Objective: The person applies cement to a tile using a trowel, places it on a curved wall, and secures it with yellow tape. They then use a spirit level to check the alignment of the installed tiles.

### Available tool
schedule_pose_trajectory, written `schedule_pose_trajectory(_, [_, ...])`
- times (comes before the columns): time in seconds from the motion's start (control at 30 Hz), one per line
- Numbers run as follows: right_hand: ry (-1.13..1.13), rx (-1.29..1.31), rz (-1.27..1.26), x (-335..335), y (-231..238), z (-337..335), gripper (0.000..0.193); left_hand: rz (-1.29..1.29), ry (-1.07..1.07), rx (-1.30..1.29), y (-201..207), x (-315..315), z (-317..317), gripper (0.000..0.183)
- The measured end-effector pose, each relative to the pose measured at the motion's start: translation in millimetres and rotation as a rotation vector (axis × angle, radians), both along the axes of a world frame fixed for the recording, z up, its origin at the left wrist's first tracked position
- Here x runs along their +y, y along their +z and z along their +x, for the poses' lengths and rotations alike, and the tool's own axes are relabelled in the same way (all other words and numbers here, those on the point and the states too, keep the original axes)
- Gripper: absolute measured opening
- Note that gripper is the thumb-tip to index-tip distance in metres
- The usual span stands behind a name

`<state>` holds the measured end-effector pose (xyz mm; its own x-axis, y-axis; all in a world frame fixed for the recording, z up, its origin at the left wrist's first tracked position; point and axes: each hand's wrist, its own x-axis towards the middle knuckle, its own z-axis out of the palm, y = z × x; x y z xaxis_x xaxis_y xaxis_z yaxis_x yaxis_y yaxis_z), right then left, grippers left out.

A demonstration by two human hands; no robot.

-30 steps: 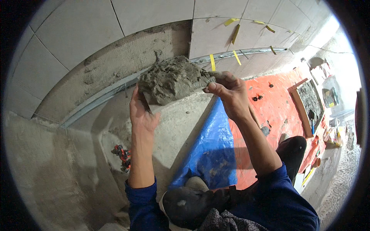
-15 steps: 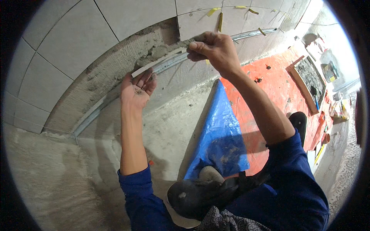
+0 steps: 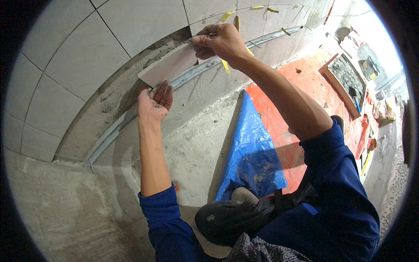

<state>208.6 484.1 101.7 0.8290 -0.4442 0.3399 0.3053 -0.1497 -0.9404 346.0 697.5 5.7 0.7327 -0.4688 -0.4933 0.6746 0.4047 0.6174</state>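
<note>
A pale wall tile, cut to a strip, spans the bare cement gap between the upper tiles and a metal rail. Its smooth face is turned toward me; its back is hidden. My right hand pinches the tile's upper right corner between thumb and curled fingers. Below the tile's lower left corner, my left hand is palm up, with bent, grey-smeared fingers bearing its bottom edge. Whether the tile touches the cement behind it cannot be seen.
Large tiles cover the wall above. Yellow wedges stick out farther right. A blue sheet and a red sheet lie on the floor. Back right stands a wooden mortar tray with a blue-handled tool.
The tile has tipped from nearly edge-on, with lumpy mortar showing behind it, to face me over the gap. That mortar is now hidden. Both hands still hold the tile.
</note>
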Motion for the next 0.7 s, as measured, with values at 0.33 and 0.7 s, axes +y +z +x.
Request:
schedule_pose_trajectory(0.33, [-0.096, 0.006, -0.010, 0.8, 2.6, 22.0, 0.025, 0.003, -0.081, -0.059, -1.0, -1.1, 7.5, 0.050])
schedule_pose_trajectory(0.7, [-0.381, -0.116, -0.149, 23.4, -14.3, 32.9, 0.026, 0.116, -0.120, -0.521, 0.7, 1.7, -25.9, 0.050])
